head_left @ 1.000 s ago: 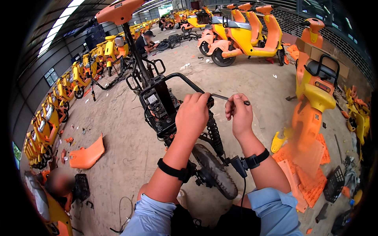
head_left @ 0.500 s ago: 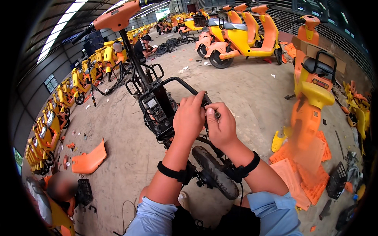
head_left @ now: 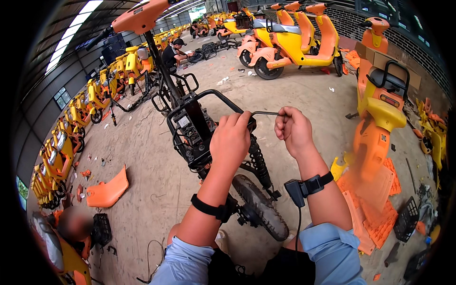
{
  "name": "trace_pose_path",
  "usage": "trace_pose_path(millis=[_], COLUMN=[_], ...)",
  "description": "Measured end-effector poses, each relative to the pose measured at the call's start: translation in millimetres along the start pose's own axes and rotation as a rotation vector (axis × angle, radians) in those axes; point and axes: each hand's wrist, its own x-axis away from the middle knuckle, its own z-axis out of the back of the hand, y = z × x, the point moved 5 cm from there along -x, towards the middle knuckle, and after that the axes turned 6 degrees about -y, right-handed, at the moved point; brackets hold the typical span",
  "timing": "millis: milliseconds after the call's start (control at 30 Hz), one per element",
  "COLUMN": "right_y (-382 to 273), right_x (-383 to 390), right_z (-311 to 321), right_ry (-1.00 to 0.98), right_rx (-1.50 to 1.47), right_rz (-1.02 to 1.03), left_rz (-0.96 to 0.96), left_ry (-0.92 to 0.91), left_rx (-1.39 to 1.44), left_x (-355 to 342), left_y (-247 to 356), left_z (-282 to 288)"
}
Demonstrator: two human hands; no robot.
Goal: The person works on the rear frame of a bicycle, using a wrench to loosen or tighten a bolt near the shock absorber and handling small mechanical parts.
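Observation:
A thin dark L-shaped wrench (head_left: 267, 113) spans the gap between my two hands. My right hand (head_left: 295, 132) pinches its outer end, the other fingers curled. At its bent end, my left hand (head_left: 230, 138) is closed, fingertips around the wrench and close against the rear corner of a black tubular rack. What the wrench's tip seats on is hidden behind those fingers. The rack belongs to a stripped scooter frame (head_left: 195, 114) with bare wiring. Below it are a black coil shock absorber (head_left: 258, 159) and the rear wheel (head_left: 260, 206).
Orange handlebar cover (head_left: 137, 20) tops the frame's steering column. An orange panel (head_left: 108, 189) lies at left. Orange panels (head_left: 363, 209) and a black basket (head_left: 406, 219) lie at right, near a scooter (head_left: 380, 118). Yellow scooters (head_left: 299, 45) line the back; a person (head_left: 173, 56) crouches far off.
My right hand has swung right and away from my left, exposing the wrench's shaft between them. My left hand stays at the rack corner.

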Motion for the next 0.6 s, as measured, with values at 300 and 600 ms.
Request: trace_pose_path(millis=[300, 600], right_y=[-6, 17], right_x=[3, 4], right_z=[-3, -22], right_ry=[0.045, 0.02], right_rx=[0.157, 0.065], right_rz=[0.046, 0.033], left_rz=[-0.006, 0.0], left_ry=[0.021, -0.006], left_rx=[0.047, 0.085], left_x=[0, 1], left_y=[-2, -1], left_z=[2, 1])
